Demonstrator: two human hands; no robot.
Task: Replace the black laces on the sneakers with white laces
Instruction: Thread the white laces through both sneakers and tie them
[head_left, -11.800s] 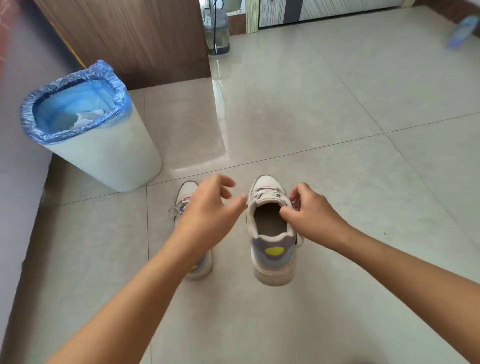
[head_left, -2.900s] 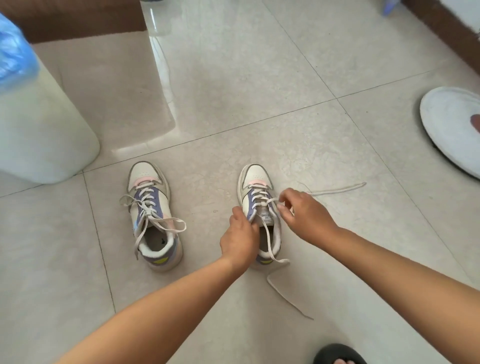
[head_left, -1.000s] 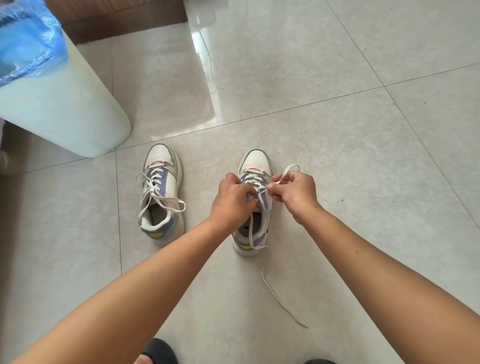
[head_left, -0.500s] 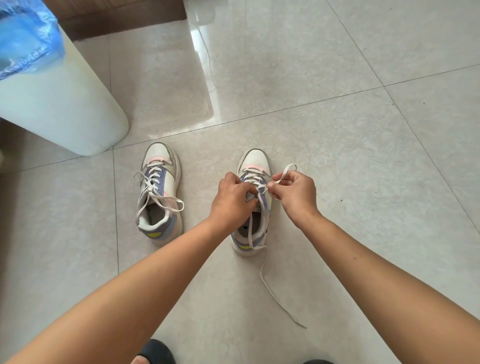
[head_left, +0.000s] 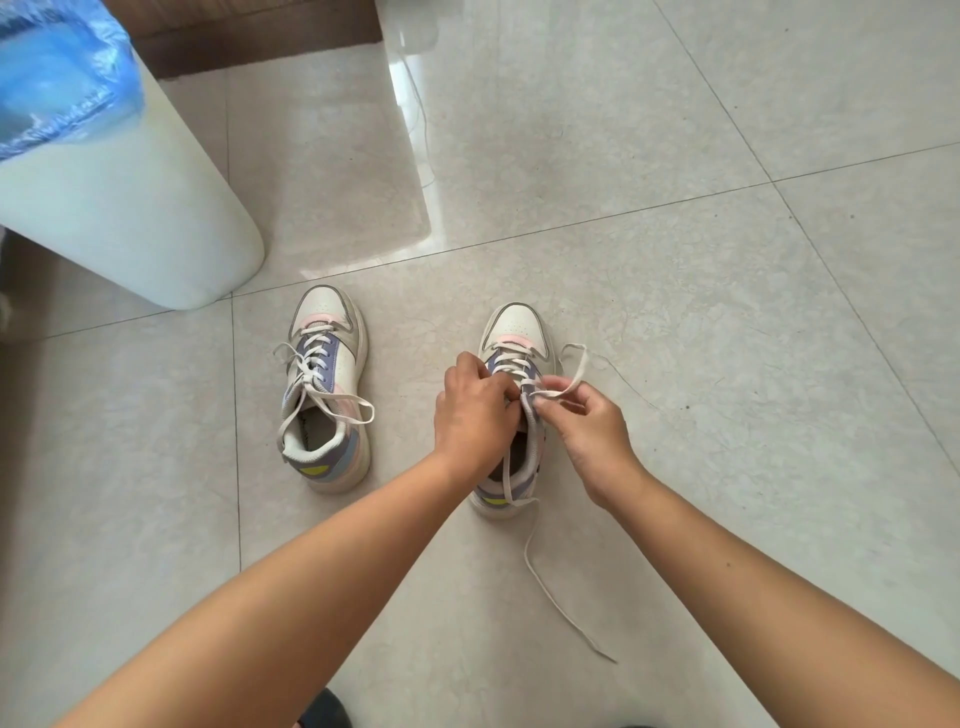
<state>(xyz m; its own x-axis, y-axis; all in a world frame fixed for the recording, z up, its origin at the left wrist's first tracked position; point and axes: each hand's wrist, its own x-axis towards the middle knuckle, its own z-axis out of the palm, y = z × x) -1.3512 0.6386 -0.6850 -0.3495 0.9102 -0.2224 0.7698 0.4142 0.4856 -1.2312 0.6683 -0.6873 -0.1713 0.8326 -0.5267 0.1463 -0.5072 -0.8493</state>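
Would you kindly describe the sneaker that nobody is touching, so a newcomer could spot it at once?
Start at the tall white bin with a blue liner at the upper left of the pale tiled floor. Just right of its base stands the white, lilac and pink sneaker, toe pointing away. Unlike the matching sneaker to its right, no hand is on it, and its pale laces lie loose and untied.

Large glossy beige floor tiles with thin dark grout lines cover the room. A bright band of reflected light streaks the tiles. A white waste bin with a blue plastic liner stands at upper left, beside dark wooden furniture.
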